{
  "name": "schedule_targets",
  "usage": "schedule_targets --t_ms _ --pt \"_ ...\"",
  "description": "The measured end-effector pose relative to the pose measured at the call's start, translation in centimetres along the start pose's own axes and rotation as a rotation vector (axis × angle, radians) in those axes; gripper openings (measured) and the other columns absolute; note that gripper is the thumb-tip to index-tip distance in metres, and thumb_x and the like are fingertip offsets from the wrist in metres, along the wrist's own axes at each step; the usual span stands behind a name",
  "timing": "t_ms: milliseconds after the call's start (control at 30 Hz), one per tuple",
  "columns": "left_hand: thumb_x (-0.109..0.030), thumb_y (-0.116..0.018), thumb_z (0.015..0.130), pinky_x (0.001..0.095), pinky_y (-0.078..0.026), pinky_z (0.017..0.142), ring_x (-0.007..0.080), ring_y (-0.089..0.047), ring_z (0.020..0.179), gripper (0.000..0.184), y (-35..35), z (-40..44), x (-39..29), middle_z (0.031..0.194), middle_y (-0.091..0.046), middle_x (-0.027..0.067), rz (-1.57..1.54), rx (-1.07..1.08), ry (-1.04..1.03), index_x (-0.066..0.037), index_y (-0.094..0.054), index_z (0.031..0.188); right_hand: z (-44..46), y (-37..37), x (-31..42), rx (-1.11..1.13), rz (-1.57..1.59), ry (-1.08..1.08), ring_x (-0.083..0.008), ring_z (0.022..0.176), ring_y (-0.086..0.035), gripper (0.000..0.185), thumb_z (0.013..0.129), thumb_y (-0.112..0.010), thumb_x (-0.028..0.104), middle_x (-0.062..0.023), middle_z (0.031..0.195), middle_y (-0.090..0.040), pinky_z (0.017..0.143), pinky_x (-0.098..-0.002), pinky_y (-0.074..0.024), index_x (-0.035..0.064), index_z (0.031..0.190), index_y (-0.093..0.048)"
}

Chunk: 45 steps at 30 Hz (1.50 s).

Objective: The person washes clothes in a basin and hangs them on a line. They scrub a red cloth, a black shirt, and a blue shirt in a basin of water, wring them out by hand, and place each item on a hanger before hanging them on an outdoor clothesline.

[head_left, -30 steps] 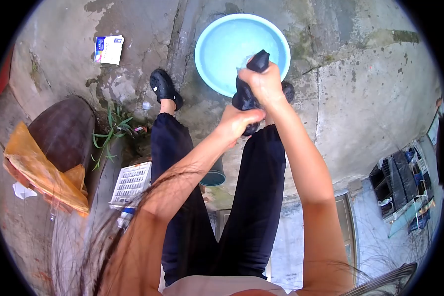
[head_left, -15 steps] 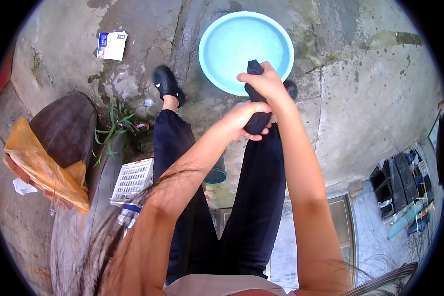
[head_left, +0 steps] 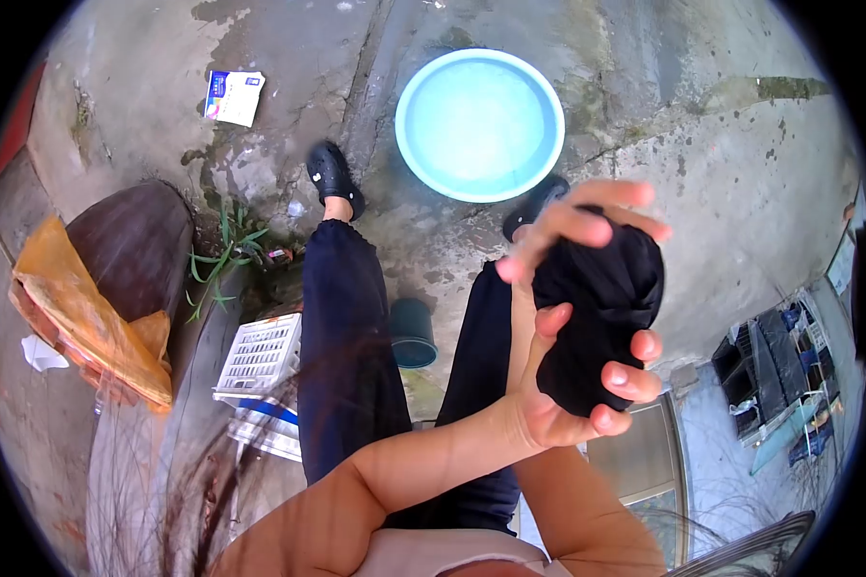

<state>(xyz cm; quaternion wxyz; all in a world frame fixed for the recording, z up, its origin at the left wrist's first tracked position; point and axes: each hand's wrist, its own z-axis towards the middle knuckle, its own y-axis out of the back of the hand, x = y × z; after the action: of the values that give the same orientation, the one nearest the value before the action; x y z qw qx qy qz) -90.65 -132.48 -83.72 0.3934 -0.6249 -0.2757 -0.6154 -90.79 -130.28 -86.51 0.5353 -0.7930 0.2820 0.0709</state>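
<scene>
A bunched, wrung-looking black cloth (head_left: 597,313) is held up to the right of my knees. My left hand (head_left: 558,404) grips its lower end from below, thumb and fingertips curled round the sides. At the top edge of the cloth is my right hand (head_left: 582,226), slightly blurred, its fingers spread apart; whether they touch the fabric is hard to tell. Beyond the hands, a light blue basin (head_left: 402,144) with cloudy, pale liquid stands on the wet concrete.
A dark green bucket (head_left: 412,322) stands between my legs. To the left are a white plastic basket (head_left: 263,351), a plant (head_left: 226,255) and orange sheeting (head_left: 87,308) over a dark rounded object. A white-and-blue packet (head_left: 234,98) lies on the ground. Cluttered dark crates (head_left: 770,365) are at right.
Both hands have brought the cloth from near the basin back toward me and to the right. The cloth looks less tightly twisted, and my right hand's fingers have spread.
</scene>
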Motion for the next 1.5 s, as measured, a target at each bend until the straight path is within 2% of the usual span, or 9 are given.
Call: schedule_targets --t_ms 67,167,267,300,467,833,1133,1267,1500 --pt "-0.031 -0.075 0.075 0.0301 -0.047 0.071 0.0140 -0.052 0.090 0.053 -0.5 0.3 0.2 0.110 -0.055 0.0049 0.172 0.034 0.012 -0.010 -0.050 0.117 -2.5 -2.2 -1.9 -0.254 0.178 0.374 -0.0176 0.094 -0.042 0.045 0.057 -0.060 -0.004 0.0025 0.109 -0.045 0.086 -0.0310 -0.0438 0.0107 0.099 -0.058" --pt "-0.031 -0.074 0.077 0.0309 -0.046 0.071 0.0159 -0.052 0.090 0.056 -2.1 -1.4 1.6 0.109 -0.056 0.0075 0.342 -0.129 -0.022 -0.007 -0.048 0.120 -2.7 -2.5 0.4 -0.150 -0.226 -0.035 -0.0110 0.097 -0.041 0.049 0.057 -0.062 -0.005 0.0028 0.103 -0.045 0.068 -0.0265 -0.0448 0.0111 0.102 -0.057" --pt "-0.028 -0.072 0.078 0.0316 -0.049 0.067 0.0160 -0.055 0.087 0.059 -4.1 -3.3 2.7 0.104 -0.054 0.0080 0.456 -0.473 0.043 -0.009 -0.044 0.125 0.1 -3.1 2.5 0.078 -0.440 -0.311 -0.0245 0.078 -0.054 0.021 0.090 -0.057 0.022 -0.0051 0.087 -0.048 0.059 -0.0420 -0.0482 0.0104 0.079 -0.043" --pt "-0.027 -0.072 0.078 0.0318 -0.051 0.066 0.0161 -0.056 0.085 0.060 -4.6 -3.9 3.0 0.102 -0.053 0.0082 0.489 -0.585 0.064 -0.009 -0.042 0.127 -0.1 -3.3 2.5 0.012 -0.515 -0.346 -0.0197 0.075 -0.054 0.020 0.092 -0.053 0.023 -0.0041 0.084 -0.049 0.056 -0.0325 -0.0471 0.0077 0.081 -0.045" --pt "-0.016 -0.070 0.078 0.0239 -0.048 0.061 0.0125 -0.058 0.074 0.031 -7.6 -4.0 3.9 0.088 -0.060 0.0045 0.931 -0.967 0.189 -0.003 -0.058 0.103 -0.1 -5.9 2.4 -0.291 -0.777 -0.575 -0.0226 0.043 -0.050 0.026 0.087 -0.055 0.015 -0.0061 0.052 -0.046 0.042 -0.0389 -0.0471 0.0084 0.064 -0.046" --pt "-0.006 -0.068 0.072 0.0269 -0.046 0.068 0.0095 -0.056 0.076 0.023 -6.6 -5.5 0.8 0.084 -0.059 0.0026 1.826 -1.244 -0.278 -0.002 -0.056 0.091 2.1 -2.5 1.5 -0.554 -1.508 -0.506 -0.0199 0.040 -0.044 0.031 0.091 -0.047 0.012 -0.0045 0.052 -0.038 0.041 -0.0334 -0.0412 0.0087 0.062 -0.037" --pt "-0.010 -0.067 0.064 0.0310 -0.048 0.057 0.0165 -0.061 0.059 0.016 -3.6 -8.7 -9.3 0.063 -0.061 0.0085 2.558 -1.403 -0.244 -0.002 -0.060 0.076 4.0 6.3 5.3 -0.596 -1.897 -0.305 -0.0138 0.042 -0.050 0.031 0.088 -0.059 0.010 -0.0048 0.052 -0.049 0.042 -0.0274 -0.0416 0.0039 0.060 -0.047" --pt "-0.020 -0.068 0.064 0.0399 -0.052 0.063 0.0369 -0.064 0.068 0.028 -2.1 -9.0 -12.4 0.073 -0.065 0.0162 2.684 -1.548 -0.201 -0.005 -0.060 0.086 5.4 8.4 6.3 -0.754 -1.951 -0.271 -0.0145 0.041 -0.049 0.026 0.084 -0.059 0.009 -0.0058 0.052 -0.049 0.041 -0.0285 -0.0420 0.0031 0.060 -0.048" --pt "-0.028 -0.067 0.064 0.0436 -0.053 0.070 0.0378 -0.065 0.075 0.039 -0.8 -10.3 -16.7 0.078 -0.065 0.0198 2.878 -1.649 -0.033 -0.005 -0.059 0.094 5.8 12.1 8.9 -0.883 -2.077 -0.185 -0.0159 0.041 -0.049 0.021 0.081 -0.058 0.011 -0.0063 0.052 -0.050 0.040 -0.0301 -0.0437 -0.0024 0.065 -0.055"
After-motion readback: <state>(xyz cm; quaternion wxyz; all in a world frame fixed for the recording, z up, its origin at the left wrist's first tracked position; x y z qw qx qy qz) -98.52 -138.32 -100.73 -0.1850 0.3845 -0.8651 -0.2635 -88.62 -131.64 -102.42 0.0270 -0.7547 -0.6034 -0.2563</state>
